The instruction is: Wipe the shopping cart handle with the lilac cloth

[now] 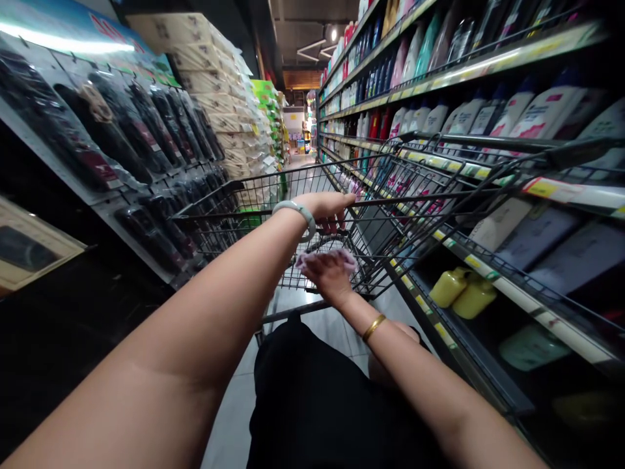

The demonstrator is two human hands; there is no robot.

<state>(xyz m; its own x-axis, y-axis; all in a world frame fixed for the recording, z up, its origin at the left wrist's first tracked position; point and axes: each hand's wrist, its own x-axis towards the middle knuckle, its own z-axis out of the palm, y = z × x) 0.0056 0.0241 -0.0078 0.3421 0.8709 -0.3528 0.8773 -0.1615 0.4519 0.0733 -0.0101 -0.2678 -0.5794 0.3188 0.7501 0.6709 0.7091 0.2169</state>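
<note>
A black wire shopping cart point(293, 185) stands in the aisle in front of me. My left hand point(326, 210), with a pale green bangle above it, is on the cart's near top rail, its fingers curled down over the bar. Lower down, my right hand point(331, 277) holds a crumpled pinkish-purple cloth point(349, 259) against the wires at the cart's near end. The cloth sticks out on both sides of the fingers. A gold bracelet point(374, 327) circles my right wrist.
Shelves point(517, 55) of bottles run along the right, close to the cart. Yellow bottles point(471, 293) stand low there. On the left hang packaged dark items point(146, 124), with stacked wrapped packs point(209, 85) behind. Grey tiled floor point(229, 397) shows below.
</note>
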